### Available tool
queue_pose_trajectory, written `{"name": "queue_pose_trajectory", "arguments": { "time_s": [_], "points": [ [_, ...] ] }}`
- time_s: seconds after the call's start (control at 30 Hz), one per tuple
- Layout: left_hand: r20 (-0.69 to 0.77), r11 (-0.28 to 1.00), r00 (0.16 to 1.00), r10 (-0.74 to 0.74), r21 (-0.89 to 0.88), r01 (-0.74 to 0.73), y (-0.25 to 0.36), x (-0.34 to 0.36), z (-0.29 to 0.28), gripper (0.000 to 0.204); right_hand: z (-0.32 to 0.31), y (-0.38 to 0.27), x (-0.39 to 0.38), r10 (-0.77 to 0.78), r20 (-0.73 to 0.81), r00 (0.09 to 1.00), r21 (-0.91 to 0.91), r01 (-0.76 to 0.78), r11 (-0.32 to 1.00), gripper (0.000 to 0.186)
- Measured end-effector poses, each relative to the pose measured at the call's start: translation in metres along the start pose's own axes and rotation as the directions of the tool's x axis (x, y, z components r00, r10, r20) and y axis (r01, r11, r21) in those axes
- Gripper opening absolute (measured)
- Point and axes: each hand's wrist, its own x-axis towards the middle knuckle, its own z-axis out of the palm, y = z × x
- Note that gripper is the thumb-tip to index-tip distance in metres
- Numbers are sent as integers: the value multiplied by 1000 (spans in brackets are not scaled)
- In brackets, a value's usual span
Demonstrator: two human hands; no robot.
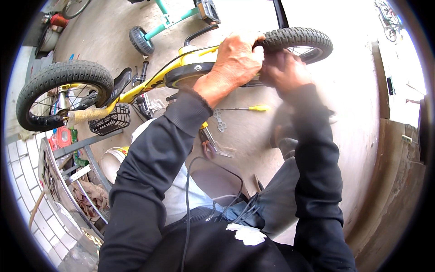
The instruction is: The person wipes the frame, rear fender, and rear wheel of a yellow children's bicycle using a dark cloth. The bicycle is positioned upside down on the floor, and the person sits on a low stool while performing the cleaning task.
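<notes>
A small yellow bicycle [136, 92] stretches across the upper part of the view. At its right end is a wheel with a knobby black tyre [312, 38]. My left hand [236, 59] is closed on the bicycle where the yellow frame meets that wheel; its fingertips are partly hidden. Close beside it, my right hand [286, 70] is at the wheel's lower left side, by the spokes. Motion smears its fingers, so what it touches is unclear. A black chain guard [188, 72] runs just left of my left wrist.
On the floor lie a yellow-handled screwdriver [258, 108], a flat metal wrench [220, 121] and pliers [208, 148]. A teal frame with a small wheel [141, 41] stands beyond. At left are the other bicycle wheel [65, 95], a black basket [110, 119], a white bucket [113, 161] and a metal rack [77, 147].
</notes>
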Motion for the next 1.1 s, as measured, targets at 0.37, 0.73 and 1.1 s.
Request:
{"name": "queue_pose_trajectory", "arguments": {
  "time_s": [0.37, 0.73, 1.1],
  "points": [
    [-134, 998, 989, 64, -1, -65, -1, -1, 9, 21, -1, 4, 14, 293, -163, 942, 412, -205, 888, 30],
    [-109, 999, 994, -25, -34, 21, -2, -7, 8, 20, -12, -10, 30, 231, 114, 966, 214, -251, 944, 42],
    [-114, 995, 994, 0, -96, -11, -2, -4, 6, 14, -18, -12, 22, 215, 136, 967, 352, -250, 902, 51]
  ]
}}
